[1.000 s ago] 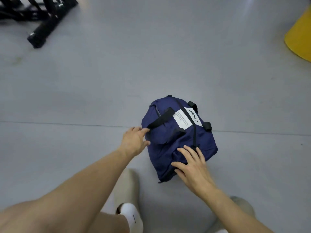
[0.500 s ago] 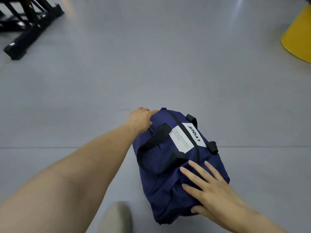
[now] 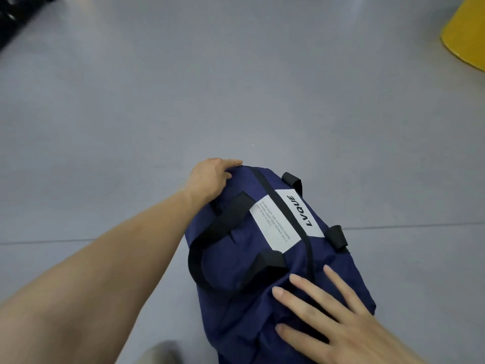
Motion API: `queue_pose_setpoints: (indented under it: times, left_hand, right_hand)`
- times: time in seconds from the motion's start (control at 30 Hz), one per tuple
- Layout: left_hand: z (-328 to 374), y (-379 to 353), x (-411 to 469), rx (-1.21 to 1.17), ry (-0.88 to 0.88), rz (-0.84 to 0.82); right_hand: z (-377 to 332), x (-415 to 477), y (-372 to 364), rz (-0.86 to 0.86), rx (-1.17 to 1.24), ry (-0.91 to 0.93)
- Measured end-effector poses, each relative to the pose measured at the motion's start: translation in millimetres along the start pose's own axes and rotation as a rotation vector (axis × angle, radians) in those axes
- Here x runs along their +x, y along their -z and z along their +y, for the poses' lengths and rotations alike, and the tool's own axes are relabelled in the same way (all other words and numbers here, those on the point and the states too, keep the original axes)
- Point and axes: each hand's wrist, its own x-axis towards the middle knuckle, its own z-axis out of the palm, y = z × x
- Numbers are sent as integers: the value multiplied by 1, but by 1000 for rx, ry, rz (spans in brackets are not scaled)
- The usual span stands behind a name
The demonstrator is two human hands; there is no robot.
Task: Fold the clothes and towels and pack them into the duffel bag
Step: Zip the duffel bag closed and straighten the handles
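From my seat I see the duffel bag (image 3: 236, 285) lying on the grey floor (image 3: 236, 88), low in the view and a little right of the middle, with its long axis running away from the person and leaning slightly left at the far end. It is dark blue and looks full. The black zip (image 3: 284, 214) along its top appears closed, though I cannot follow it all the way to either end. A white label (image 3: 273, 227) printed with LVQUE lies across the top, split by the zip. One black handle (image 3: 207, 248) lies flopped on the left flank of the bag. The two black tabs (image 3: 338, 236) of the other handle poke up along the right edge. The left hand (image 3: 210, 179) is clamped on the far end of the bag, thumb on top of the cloth and fingers curled over the end, mostly hidden behind it. The right hand (image 3: 346, 327) lies flat on the near end, fingers straight and spread apart, palm down on the cloth, holding nothing. A seam (image 3: 78, 240) in the floor runs left to right under the bag. At the top right edge stands a yellow thing (image 3: 467, 35), well apart from the bag, and a black frame (image 3: 13, 19) shows blurred in the top left corner. A pale blurred shape (image 3: 160, 353) at the bottom edge I cannot identify.
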Motion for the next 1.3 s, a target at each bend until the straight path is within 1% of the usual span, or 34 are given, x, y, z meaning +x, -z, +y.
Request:
queue_pose_setpoints:
  times: [0.1,0.17,0.23,0.33,0.47,0.57,0.67,0.73,0.83,0.93,1.0,1.13,1.23,1.3]
  left_hand:
    - [-11,7,-10,-95,46,125]
    - [-23,18,-19,-103,65,168]
    - [-36,32,-28,-147,131,202]
    - [-50,48,-44,-228,211,225]
    - [-61,58,-66,-392,290,226]
    - [-67,64,-82,-490,309,245]
    - [-68,69,-92,-569,343,314]
    - [-65,72,-95,-624,362,366]
    - [-58,72,-102,-677,336,356]
    - [-55,61,-113,-633,319,301]
    - [-56,52,-120,-548,308,285]
    - [-56,37,-134,-178,243,255]
    - [-53,34,-137,-129,253,225]
    - [-52,35,-137,-133,256,218]
  right_hand:
    - [17,1,6,17,17,-5]
    - [41,-6,8,-30,-24,-31]
    - [67,-12,9,-98,-89,-50]
    - [105,-6,12,-101,-178,-119]
    - [143,23,14,-94,-201,-199]
    - [162,41,12,-97,-236,-179]
    - [179,52,13,-58,-289,-183]
    - [190,55,13,-41,-314,-223]
    - [204,57,10,-25,-326,-317]
    - [213,59,4,-18,-312,-397]
    - [213,63,-1,-30,-301,-428]
    - [203,64,-7,-44,-273,-476]
    - [174,67,4,9,-203,-620]
    - [143,72,13,53,-86,-709]
